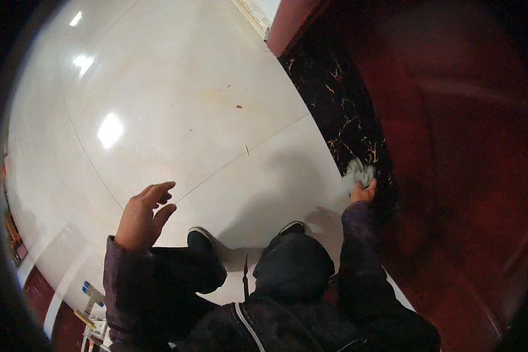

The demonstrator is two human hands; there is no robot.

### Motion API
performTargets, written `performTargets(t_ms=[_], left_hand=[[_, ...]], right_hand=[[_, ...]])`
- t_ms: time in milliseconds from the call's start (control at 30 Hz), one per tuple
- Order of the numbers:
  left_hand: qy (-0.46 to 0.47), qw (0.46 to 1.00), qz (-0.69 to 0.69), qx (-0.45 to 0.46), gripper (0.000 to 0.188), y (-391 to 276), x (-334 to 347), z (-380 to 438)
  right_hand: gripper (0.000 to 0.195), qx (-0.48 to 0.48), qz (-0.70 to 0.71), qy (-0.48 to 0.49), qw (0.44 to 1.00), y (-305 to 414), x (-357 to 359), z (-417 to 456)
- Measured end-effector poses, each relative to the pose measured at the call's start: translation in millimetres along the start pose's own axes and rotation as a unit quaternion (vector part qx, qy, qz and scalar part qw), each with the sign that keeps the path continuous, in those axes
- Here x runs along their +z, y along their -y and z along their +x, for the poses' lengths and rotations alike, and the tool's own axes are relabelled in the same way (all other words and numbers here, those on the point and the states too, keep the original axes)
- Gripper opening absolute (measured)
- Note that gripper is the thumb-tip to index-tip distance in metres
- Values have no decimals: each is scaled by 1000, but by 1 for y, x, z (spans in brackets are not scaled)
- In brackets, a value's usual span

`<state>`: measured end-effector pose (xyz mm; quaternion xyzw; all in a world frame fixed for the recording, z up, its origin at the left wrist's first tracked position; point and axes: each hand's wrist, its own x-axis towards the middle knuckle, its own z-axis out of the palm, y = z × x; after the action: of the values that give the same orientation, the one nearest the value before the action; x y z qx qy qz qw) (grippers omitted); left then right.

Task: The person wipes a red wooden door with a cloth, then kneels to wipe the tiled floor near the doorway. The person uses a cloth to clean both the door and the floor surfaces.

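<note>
My right hand grips a crumpled pale cloth against the dark marble threshold strip, close to where the strip meets the white tiled floor. The cloth is slightly blurred. On the other side, my left hand hangs over the pale floor tiles, thumb and fingers apart, holding nothing. Small brown crumbs lie on the tiles, the largest a reddish-brown bit, and a thin light sliver rests across a tile joint.
A dark red door borders the strip on the right. A reddish door frame stands at the top. My dark shoes and knees are below. At lower left are a white stand-like object and a blue-tipped item.
</note>
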<state>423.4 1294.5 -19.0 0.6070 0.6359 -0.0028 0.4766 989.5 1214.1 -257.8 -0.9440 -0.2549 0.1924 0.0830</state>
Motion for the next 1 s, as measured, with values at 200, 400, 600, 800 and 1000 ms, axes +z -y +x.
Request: performTargets(t_ms=[200, 400, 600, 800, 1000], left_hand=[[-47, 998, 3, -46, 48, 20, -2, -43], [-61, 997, 9, -49, 44, 19, -1, -48], [-24, 999, -22, 20, 47, 0, 1, -25], [-5, 999, 39, 25, 47, 7, 2, -7], [1, 999, 3, 41, 47, 6, -8, -10]], right_hand=[[50, -149, -112, 21, 982, 160, 151, -59], [34, -492, 108, 150, 851, 350, 213, -94], [41, -319, 480, 364, 731, 362, 91, -89], [53, -278, 254, 188, 907, 152, 14, -87], [64, -216, -81, 40, 972, -92, 119, -146]])
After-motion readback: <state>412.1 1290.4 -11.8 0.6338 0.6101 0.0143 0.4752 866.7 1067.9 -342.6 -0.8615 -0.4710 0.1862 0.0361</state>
